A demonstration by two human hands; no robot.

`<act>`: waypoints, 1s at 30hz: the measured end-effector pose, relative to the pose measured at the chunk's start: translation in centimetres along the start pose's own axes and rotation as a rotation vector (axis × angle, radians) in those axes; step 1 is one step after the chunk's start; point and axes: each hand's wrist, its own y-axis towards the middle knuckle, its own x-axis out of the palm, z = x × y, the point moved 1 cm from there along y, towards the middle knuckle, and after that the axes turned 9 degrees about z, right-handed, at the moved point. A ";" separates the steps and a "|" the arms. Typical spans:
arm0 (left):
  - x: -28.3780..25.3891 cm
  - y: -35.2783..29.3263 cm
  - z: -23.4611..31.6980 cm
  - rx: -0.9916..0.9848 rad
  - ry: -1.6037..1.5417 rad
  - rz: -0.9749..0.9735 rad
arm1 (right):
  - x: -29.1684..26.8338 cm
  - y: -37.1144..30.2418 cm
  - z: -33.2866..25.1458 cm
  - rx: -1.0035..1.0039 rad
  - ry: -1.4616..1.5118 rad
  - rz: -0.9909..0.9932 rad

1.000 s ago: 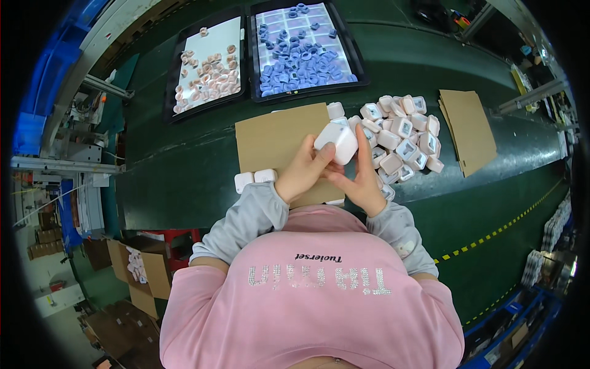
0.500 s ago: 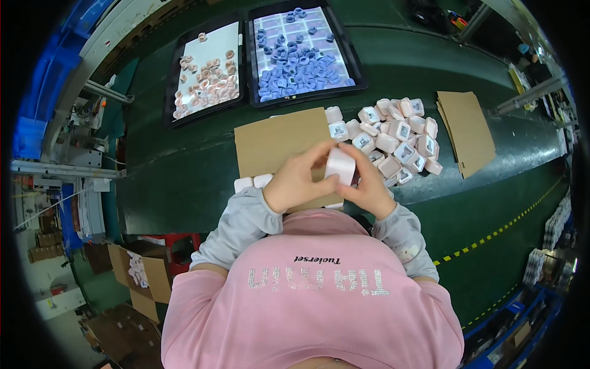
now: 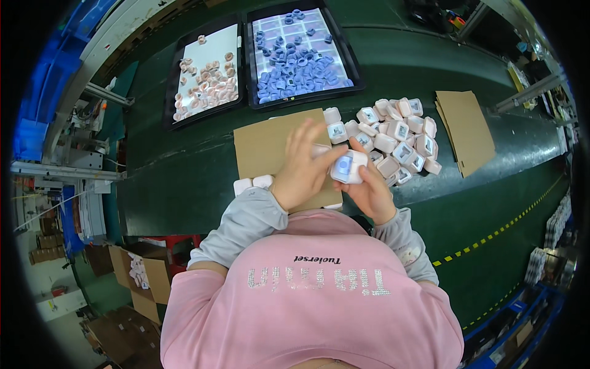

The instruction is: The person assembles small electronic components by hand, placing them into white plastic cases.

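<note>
My right hand [image 3: 373, 192] grips a small pale case [image 3: 358, 162] with rounded corners; a blue and white patch shows on the side facing me. Beside it, my left hand [image 3: 299, 173] has its fingers stretched apart and slightly smeared, its thumb reaching to the case's near edge. A pale surface peeks out behind that thumb, too covered to name. Below both hands lies a brown cardboard sheet [image 3: 261, 149]. Just beyond my right hand is a heap of similar pale pink cases [image 3: 387, 142], several with a printed square on top.
Farther off stand two black trays, one with pale pink ring-like pieces [image 3: 215, 84], the other with blue ones [image 3: 301, 74]. Folded cardboard [image 3: 467, 132] lies on the green table at right. Pale cases [image 3: 253, 183] line the sheet's near left edge. An open carton [image 3: 147, 277] sits lower left.
My left hand has come off the case and spread its fingers. The case has turned in my right hand, so its blue patch now shows.
</note>
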 end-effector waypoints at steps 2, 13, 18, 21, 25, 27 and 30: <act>-0.4 0.0 0.4 -0.059 -0.149 -0.026 | 0.0 -0.1 0.4 0.034 0.124 0.005; 1.9 -1.1 1.0 -0.174 -0.233 -0.069 | 0.2 0.2 1.1 -0.147 -0.584 0.312; 2.8 -1.5 0.0 -0.108 -0.345 0.017 | -0.8 0.9 0.8 0.044 -0.477 0.333; 3.1 -1.6 -0.9 -0.062 -0.385 -0.012 | -1.0 1.4 0.0 0.143 -0.441 0.323; 3.1 -1.2 -2.1 -0.069 -0.498 -0.055 | -1.2 1.8 -0.2 0.223 -0.338 0.266; 3.2 -1.0 -2.7 -0.022 -0.510 -0.064 | -1.7 2.4 0.1 0.235 -0.286 0.240; 2.9 -0.4 -2.9 0.054 -0.463 -0.022 | -2.1 3.2 0.4 0.261 -0.196 0.204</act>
